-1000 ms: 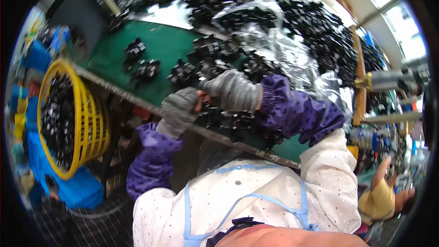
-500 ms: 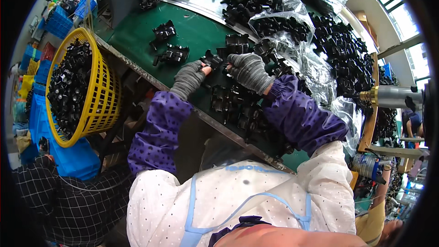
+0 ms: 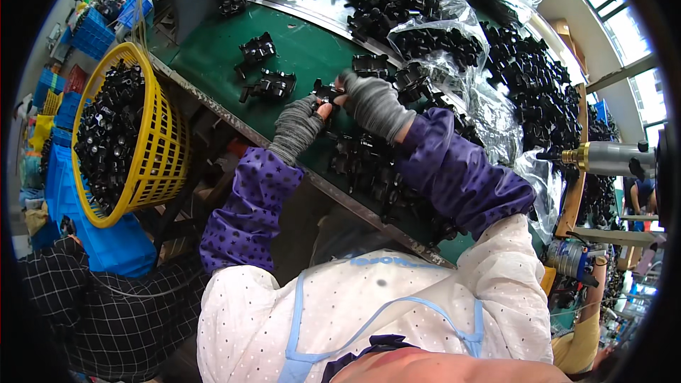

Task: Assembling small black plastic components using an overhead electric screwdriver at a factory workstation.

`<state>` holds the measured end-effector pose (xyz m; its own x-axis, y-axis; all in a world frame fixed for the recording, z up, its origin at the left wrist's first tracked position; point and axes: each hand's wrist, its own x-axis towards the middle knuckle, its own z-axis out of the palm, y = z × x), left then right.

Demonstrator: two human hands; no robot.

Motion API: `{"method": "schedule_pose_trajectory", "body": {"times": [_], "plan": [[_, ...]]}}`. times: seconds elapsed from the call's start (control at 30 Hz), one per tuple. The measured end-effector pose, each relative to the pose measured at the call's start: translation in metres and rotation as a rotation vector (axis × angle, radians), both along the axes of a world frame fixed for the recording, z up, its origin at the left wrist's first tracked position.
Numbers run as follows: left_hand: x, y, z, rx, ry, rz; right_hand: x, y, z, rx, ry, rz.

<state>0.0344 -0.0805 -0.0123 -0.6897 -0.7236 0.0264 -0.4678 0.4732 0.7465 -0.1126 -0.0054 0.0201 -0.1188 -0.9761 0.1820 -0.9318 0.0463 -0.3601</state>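
Between my hands, over the green tabletop, is a small black plastic part with an irregular shape. My left hand, in a grey fingerless knit glove, pinches it from the near left side. Coming from the right, my right hand in a matching glove has its fingers closed at the part's other side; the fingertips are partly hidden. Two similar black assemblies lie left of my hands. A heap of black parts sits below my right hand, and more lie just beyond it.
A yellow plastic basket full of small black parts stands off the table's left edge. Clear plastic bags and large piles of black parts cover the right side. A silver cylindrical tool juts in from the right. A person in checked cloth is at lower left.
My right hand has moved left and closed in on the black part, meeting my left hand. My left hand has shifted slightly right and still holds the part.
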Motion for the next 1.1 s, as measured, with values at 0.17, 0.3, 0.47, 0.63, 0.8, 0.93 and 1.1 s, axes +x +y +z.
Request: {"method": "schedule_pose_trajectory", "body": {"times": [0.17, 0.3, 0.47, 0.63, 0.8, 0.93, 1.1], "plan": [[0.0, 0.001, 0.0, -0.094, 0.029, 0.02, -0.013, -0.004, 0.005, 0.343, -1.366, -0.196], [0.0, -0.006, 0.0, -0.015, -0.016, -0.011, -0.009, 0.007, 0.002, -0.036, 0.269, 0.063], [-0.003, -0.005, -0.007, -0.012, 0.019, -0.025, -0.003, 0.005, 0.014, 0.201, -0.09, -0.053], [-0.001, 0.001, -0.006, -0.146, -0.197, -0.054, -0.001, -0.006, 0.029, 0.599, 0.159, -0.125], [0.008, 0.001, 0.004, 0.672, 0.483, -0.318, 0.021, 0.01, 0.024, -0.052, -0.126, 0.099], [0.013, 0.012, 0.008, 0.691, 0.618, -0.295, 0.028, 0.016, 0.025, -0.056, -0.612, 0.092], [0.028, 0.012, 0.033, 0.693, 0.23, -0.258, 0.019, 0.017, 0.052, 0.113, 0.067, 0.319]]}}
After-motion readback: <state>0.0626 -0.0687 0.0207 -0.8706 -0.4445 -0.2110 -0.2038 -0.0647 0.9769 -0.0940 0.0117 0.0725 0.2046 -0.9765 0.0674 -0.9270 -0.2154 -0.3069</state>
